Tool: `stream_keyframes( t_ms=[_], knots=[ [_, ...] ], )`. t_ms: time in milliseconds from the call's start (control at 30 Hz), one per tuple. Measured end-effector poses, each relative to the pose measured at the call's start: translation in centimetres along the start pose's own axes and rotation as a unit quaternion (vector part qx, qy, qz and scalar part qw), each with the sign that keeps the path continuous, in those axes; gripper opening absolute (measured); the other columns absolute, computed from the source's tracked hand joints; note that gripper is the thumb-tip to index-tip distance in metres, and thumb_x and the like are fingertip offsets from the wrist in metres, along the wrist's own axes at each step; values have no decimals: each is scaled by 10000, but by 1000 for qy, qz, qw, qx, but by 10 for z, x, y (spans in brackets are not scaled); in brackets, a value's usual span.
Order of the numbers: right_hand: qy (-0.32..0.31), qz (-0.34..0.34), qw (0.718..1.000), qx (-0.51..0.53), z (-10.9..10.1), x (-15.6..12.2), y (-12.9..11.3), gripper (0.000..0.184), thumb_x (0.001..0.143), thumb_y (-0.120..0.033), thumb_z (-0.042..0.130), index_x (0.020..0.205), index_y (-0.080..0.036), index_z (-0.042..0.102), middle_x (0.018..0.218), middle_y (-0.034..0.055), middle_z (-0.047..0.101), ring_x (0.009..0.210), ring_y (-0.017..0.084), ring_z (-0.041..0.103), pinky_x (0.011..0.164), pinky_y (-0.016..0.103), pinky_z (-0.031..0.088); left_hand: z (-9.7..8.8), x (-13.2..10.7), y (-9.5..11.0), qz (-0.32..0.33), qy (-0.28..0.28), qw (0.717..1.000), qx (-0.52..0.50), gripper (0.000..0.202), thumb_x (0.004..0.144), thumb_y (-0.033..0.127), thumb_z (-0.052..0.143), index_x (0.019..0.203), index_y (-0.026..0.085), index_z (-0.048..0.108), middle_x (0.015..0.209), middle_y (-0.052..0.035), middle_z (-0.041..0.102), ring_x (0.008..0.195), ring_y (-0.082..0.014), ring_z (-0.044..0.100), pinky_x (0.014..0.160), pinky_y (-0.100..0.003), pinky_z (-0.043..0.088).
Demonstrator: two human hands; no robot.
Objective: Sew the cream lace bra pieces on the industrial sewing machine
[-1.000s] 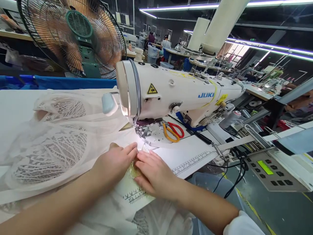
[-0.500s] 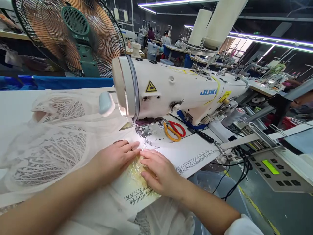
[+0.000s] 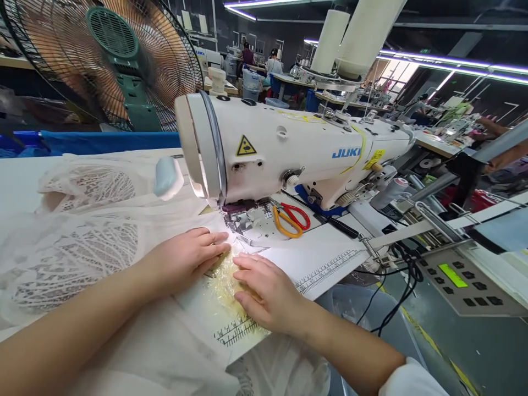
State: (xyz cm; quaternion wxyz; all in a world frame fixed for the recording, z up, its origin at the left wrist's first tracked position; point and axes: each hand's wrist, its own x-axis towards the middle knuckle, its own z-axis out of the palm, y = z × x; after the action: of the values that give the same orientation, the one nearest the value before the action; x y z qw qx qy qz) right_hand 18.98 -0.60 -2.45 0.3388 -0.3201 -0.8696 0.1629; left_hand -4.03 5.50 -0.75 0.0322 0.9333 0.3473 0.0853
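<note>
My left hand (image 3: pixel 192 254) lies on the white lace-trimmed fabric (image 3: pixel 165 213), fingers stretched towards the needle area of the white JUKI sewing machine (image 3: pixel 264 137). A loose, yellowish clear heap that looks like thin plastic tape (image 3: pixel 225 286) lies between my hands. My right hand (image 3: pixel 262 289) rests at its right side, fingers extended and thumb apart, fingertips just in front of the presser foot (image 3: pixel 231 219). The fabric's edge under the foot is hard to make out. Orange-and-red-handled scissors (image 3: pixel 291 217) lie on the machine bed, right of the needle.
A large fan (image 3: pixel 124 60) stands behind on the left. Printed rulers (image 3: pixel 330 272) mark the table. A control panel (image 3: pixel 460 280) and cables sit at the right, above a clear plastic bin (image 3: pixel 371 308). Thread cones (image 3: pixel 330 41) stand above; people work farther back.
My left hand has slid slightly left and away from the right hand, showing more of the clear heap. My right hand stays nearly in place. The view has shifted a little.
</note>
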Motion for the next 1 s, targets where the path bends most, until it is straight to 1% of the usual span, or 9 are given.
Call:
stream_keyframes(
  t_ms=[133, 267, 367, 500, 633, 733, 833, 900, 1000],
  knots=[
    [-1, 3, 1000, 5, 1, 1, 2, 255, 872, -268, 518, 999, -97, 659, 1206, 177, 642, 1145, 264, 585, 1012, 393, 457, -3, 5, -9, -14, 0, 1000, 11, 460, 933, 400, 285, 1126, 261, 679, 1256, -47, 650, 995, -224, 633, 821, -341, 527],
    [0, 6, 1000, 6, 3, 0, 3, 258, 870, -278, 521, 1005, -105, 655, 1209, 168, 642, 1153, 258, 582, 1018, 383, 449, -7, 9, -15, -31, -14, 999, 24, 501, 925, 424, 257, 1119, 256, 687, 1257, -45, 649, 1013, -235, 627, 827, -353, 532],
    [-8, 8, 1000, 3, 4, -1, 3, 254, 871, -294, 519, 1010, -125, 647, 1223, 156, 637, 1168, 248, 573, 1024, 382, 442, -10, 11, -20, -36, -18, 999, 29, 482, 911, 415, 279, 1101, 265, 696, 1269, -43, 641, 1002, -231, 630, 827, -357, 536],
    [-15, 7, 1000, -4, 5, -1, 3, 259, 878, -306, 505, 1016, -131, 637, 1232, 158, 630, 1171, 243, 569, 1027, 387, 437, -11, 11, -28, -53, -10, 998, 28, 452, 903, 403, 309, 1105, 277, 693, 1291, -34, 624, 1038, -239, 624, 864, -379, 531],
    [-16, 0, 1000, -19, 6, 0, 4, 247, 879, -311, 497, 1004, -146, 632, 1216, 145, 637, 1146, 232, 576, 1012, 377, 447, -11, 13, -31, -67, -3, 997, 30, 461, 901, 427, 303, 1076, 283, 704, 1268, -47, 642, 1012, -240, 637, 842, -376, 539],
    [2, -22, 999, -39, 5, 0, 1, 235, 881, -306, 493, 984, -146, 629, 1200, 140, 642, 1136, 240, 573, 997, 376, 449, -13, 14, -29, -76, -1, 996, 43, 490, 901, 417, 276, 1058, 262, 714, 1228, -81, 664, 1018, -243, 640, 833, -367, 541],
    [7, -60, 997, -49, 11, -2, -7, 237, 891, -333, 480, 976, -158, 615, 1162, 119, 653, 1083, 221, 583, 948, 355, 463, -12, 12, -28, -84, 3, 995, 54, 496, 906, 401, 265, 1058, 252, 713, 1232, -91, 660, 1054, -246, 632, 855, -369, 537],
    [-8, -105, 993, -52, 19, -6, -17, 266, 888, -409, 488, 949, -177, 603, 1049, 81, 677, 943, 196, 611, 837, 330, 489, -11, 9, -28, -92, -1, 994, 66, 501, 914, 382, 252, 1074, 242, 706, 1261, -92, 642, 1085, -250, 621, 875, -380, 533],
    [-59, -160, 982, -83, 34, -14, -33, 352, 840, -539, 538, 929, -202, 584, 883, 22, 659, 761, 171, 590, 699, 319, 469, -10, 0, -24, -115, -10, 988, 99, 490, 915, 341, 258, 1125, 208, 680, 1311, -109, 604, 1159, -276, 581, 919, -419, 515]
  ],
)
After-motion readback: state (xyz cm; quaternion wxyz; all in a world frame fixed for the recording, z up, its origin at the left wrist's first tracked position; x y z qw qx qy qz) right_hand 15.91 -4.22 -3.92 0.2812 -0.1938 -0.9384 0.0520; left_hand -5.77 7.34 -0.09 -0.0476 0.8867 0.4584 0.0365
